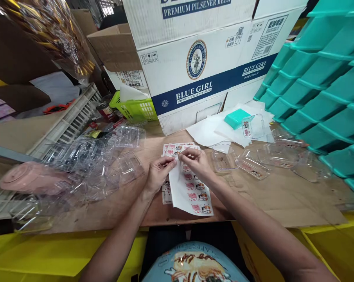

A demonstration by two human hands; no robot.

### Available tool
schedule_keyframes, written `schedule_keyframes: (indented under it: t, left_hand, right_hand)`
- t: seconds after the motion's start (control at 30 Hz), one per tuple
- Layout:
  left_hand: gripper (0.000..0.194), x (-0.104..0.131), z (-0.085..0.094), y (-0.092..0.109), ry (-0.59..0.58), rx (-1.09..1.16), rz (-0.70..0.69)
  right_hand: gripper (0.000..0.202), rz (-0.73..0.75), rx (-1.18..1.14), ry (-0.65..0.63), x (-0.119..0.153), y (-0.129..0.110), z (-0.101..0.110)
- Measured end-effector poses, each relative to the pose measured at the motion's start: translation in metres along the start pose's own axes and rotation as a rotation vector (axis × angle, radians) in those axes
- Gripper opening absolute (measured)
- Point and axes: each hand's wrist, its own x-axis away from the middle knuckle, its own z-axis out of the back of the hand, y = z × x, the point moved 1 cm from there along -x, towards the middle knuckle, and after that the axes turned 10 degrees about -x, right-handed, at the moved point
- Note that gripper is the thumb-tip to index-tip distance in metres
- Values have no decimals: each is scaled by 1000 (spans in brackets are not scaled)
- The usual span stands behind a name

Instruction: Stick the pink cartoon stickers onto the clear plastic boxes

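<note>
My left hand is closed, thumb and finger pinching the upper left edge of a sticker sheet. The sheet's left part is blank white; pink designs and cartoon cats run down its right part. Beside it, my right hand is closed in a pinch over the sheet's top, fingertips close to those of the left. Whatever lies between the right fingertips is too small to make out. More printed sticker sheets lie underneath on the wooden table.
Clear plastic cases crowd the left; several with stickers, including one case, lie right. White papers carry a turquoise case. Behind stands a beer carton. Stacked turquoise trays border the right, a green basket the back left.
</note>
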Motion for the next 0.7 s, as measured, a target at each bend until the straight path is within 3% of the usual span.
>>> schedule_keyframes:
  t: [0.17, 0.27, 0.3, 0.37, 0.43, 0.5, 0.57, 0.7]
  left_hand:
    - [28, -6, 13, -9, 83, -148, -5]
    - [29, -3, 12, 8, 182, -261, -113]
    - [26, 0, 7, 16, 141, -251, -122]
    - [36, 5, -7, 34, -59, -59, -37]
    - [51, 8, -22, 50, -259, 274, 97]
    - [52, 9, -30, 59, -285, 505, 130]
    - [46, 10, -32, 62, -231, 545, 93]
    - [40, 17, -27, 59, -221, 361, 3]
  right_hand:
    - [25, 12, -86, 231, -8, -11, 19]
    - [22, 108, -73, 302, -9, -23, 25]
    - [19, 167, -30, 315, -8, -25, 25]
    - [12, 333, 135, 290, -1, -28, 22]
    - [3, 507, 355, 155, 10, -28, 17]
    - [10, 604, 502, -40, 23, -28, 14]
    - [22, 577, 495, -130, 33, -31, 15]
    - [23, 219, 154, 84, 32, -42, 30]
